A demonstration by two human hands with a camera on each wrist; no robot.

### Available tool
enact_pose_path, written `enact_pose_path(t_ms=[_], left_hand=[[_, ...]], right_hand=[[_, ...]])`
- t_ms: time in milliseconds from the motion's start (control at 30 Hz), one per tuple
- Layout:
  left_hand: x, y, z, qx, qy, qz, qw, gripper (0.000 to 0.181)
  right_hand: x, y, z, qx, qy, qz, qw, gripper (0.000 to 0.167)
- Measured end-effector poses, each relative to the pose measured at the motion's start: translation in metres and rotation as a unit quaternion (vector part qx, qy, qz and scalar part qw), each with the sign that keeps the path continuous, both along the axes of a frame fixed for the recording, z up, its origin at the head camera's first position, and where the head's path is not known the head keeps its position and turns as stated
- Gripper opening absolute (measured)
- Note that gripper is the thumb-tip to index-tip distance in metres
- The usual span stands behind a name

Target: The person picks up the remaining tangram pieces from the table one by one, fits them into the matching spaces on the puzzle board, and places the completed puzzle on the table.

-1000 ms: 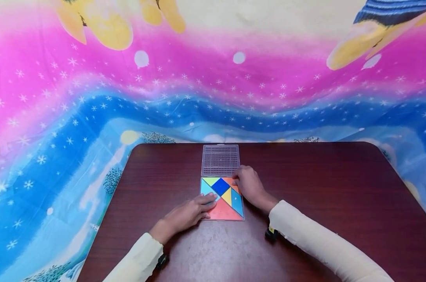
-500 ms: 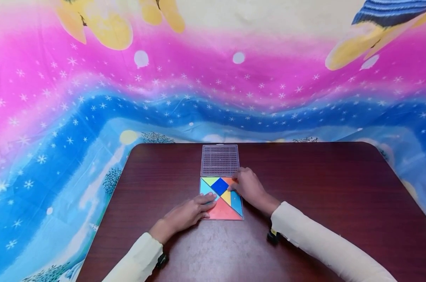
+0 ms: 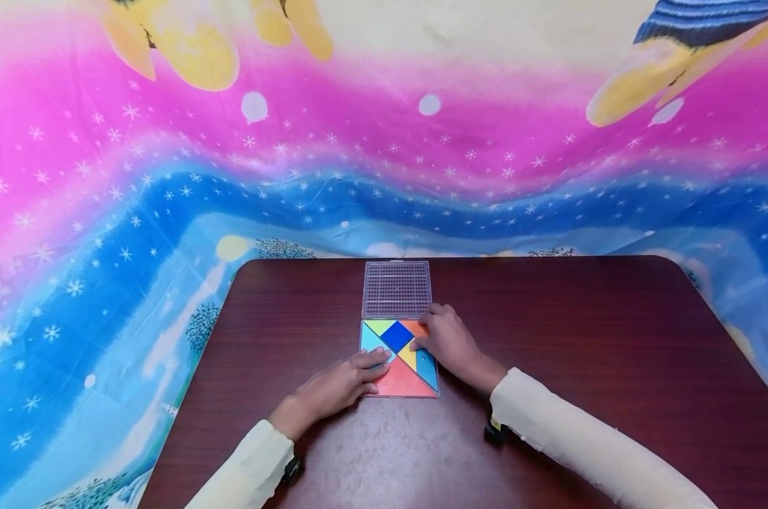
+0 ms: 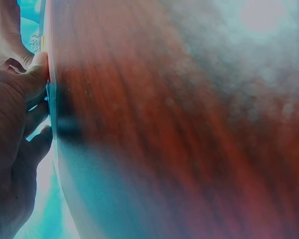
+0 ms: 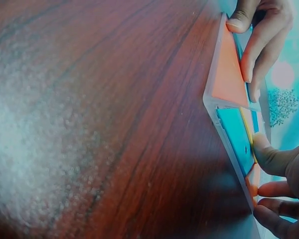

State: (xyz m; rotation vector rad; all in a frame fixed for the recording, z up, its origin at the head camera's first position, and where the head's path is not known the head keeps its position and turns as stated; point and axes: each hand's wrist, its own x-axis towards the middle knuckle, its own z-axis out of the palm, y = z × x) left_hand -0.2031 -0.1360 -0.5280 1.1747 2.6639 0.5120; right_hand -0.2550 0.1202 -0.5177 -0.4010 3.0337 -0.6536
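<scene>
A square tangram set lies in a shallow clear plastic tray [image 3: 437, 394] on the table. Its pieces include a dark blue square [image 3: 397, 337], a lime triangle [image 3: 378, 326], a large coral triangle [image 3: 404, 382], a small yellow triangle [image 3: 409, 355], a teal triangle [image 3: 425, 369] and an orange piece [image 3: 417, 328]. My left hand [image 3: 342, 379] rests its fingers on the light blue triangle [image 3: 370, 341], thumb by the coral one. At the right edge, my right hand [image 3: 455, 344] touches the yellow triangle with its thumb [image 5: 269, 154]; its other fingers reach the orange piece.
A clear gridded lid [image 3: 397, 290] lies flat behind the tray, near the far edge of the brown wooden table [image 3: 581, 339]. A patterned cloth [image 3: 333, 141] hangs behind the table. Dark wrist cameras sit under both cuffs.
My right thumb has come down from the orange piece's side onto the yellow triangle, while the fingers stay near the tray's upper right corner. The left hand has not visibly moved.
</scene>
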Motion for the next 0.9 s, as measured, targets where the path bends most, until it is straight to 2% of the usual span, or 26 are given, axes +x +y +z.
enact_pose_path(t_ms=[433, 600, 900], left_hand=[[-0.0009, 0.0001, 0.0005, 0.0, -0.008, 0.004, 1.0, 0.049], [-0.001, -0.0004, 0.0011, 0.004, -0.003, 0.0, 1.0, 0.049], [-0.0004, -0.0005, 0.0008, 0.004, -0.002, 0.001, 1.0, 0.049]], right_hand=[[0.0013, 0.007, 0.0008, -0.014, -0.007, 0.022, 0.9996, 0.041], [0.0019, 0.0085, 0.0019, -0.011, -0.015, 0.032, 0.9993, 0.044], [0.0031, 0.0081, 0.0025, -0.011, -0.019, 0.027, 0.9994, 0.043]])
